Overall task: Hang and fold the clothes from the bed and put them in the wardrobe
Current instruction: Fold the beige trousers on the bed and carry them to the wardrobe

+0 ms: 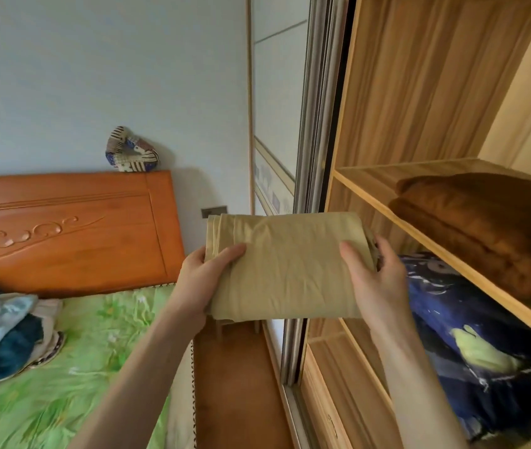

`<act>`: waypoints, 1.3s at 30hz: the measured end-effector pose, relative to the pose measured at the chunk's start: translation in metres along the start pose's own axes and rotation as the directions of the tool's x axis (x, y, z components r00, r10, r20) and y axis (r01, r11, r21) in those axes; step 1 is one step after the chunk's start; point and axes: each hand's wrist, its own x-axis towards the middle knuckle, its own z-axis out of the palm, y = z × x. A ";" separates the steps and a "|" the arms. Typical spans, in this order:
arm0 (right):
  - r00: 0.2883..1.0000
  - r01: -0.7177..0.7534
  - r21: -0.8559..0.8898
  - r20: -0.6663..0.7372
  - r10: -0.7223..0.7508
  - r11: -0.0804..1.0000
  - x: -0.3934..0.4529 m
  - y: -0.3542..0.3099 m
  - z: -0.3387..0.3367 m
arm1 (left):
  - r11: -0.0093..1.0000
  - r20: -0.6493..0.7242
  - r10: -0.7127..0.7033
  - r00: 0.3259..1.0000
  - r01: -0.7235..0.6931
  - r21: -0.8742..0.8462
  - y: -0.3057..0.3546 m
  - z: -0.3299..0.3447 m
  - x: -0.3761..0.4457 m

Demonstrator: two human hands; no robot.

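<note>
With the left hand (207,278) and right hand (376,280) gripping the folded beige cloth (287,267) by its side edges, the shelving step is in hand, and the next move likely calls for carrying it rightward into the wardrobe (419,92).

Soft, even daylight fills the room, bright enough to read every surface, with no hard glare anywhere. The pale wall (95,76) at ten o'clock is evenly lit and slightly cool in tone. Shadows are faint and diffuse: a soft one lies on the wall just right of the headboard (69,231), and the wardrobe (436,92) darkens toward its inner corners at three o'clock. The metal door track (319,102) at one o'clock carries thin bright streaks. Wide-angle distortion bends and tilts straight lines, most strongly toward the edges. Fine detail is soft throughout, and the green bedspread (89,367) at seven o'clock smears into blur near the bottom corner.
</note>
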 end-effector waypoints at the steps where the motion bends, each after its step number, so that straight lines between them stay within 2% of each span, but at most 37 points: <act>1: 1.000 0.008 -0.012 -0.006 -0.008 1.000 0.009 -0.003 -0.002 | 1.000 0.017 -0.006 1.000 0.006 -0.002 0.003 0.005 0.011; 8: 0.988 0.057 -0.120 -0.138 -0.073 0.991 0.063 -0.019 -0.003 | 0.998 0.204 -0.021 0.979 0.032 -0.049 0.028 0.038 0.087; 12: 0.980 0.023 -0.146 -0.191 -0.051 0.989 0.098 -0.029 0.007 | 0.997 0.291 -0.013 0.957 0.034 -0.067 0.045 0.054 0.139; 16: 0.965 0.004 -0.143 -0.259 -0.042 0.990 0.132 -0.039 0.018 | 0.998 0.380 0.000 0.925 0.023 -0.058 0.067 0.072 0.194; 19: 0.931 0.000 -0.149 -0.360 -0.054 0.989 0.156 -0.047 0.024 | 0.998 0.467 0.025 0.884 0.004 -0.061 0.083 0.089 0.233; 23: 0.877 -0.021 -0.133 -0.478 -0.046 0.991 0.172 -0.063 0.016 | 0.998 0.613 0.058 0.788 -0.022 -0.067 0.105 0.125 0.266; 28: 0.794 -0.035 -0.197 -0.601 -0.093 0.980 0.170 -0.087 -0.012 | 0.995 0.768 0.033 0.640 0.049 -0.083 0.122 0.182 0.274; 39: 0.549 -0.120 -0.181 -0.831 -0.086 0.976 0.140 -0.118 -0.088 | 0.998 0.928 0.000 0.374 0.054 -0.022 0.151 0.308 0.232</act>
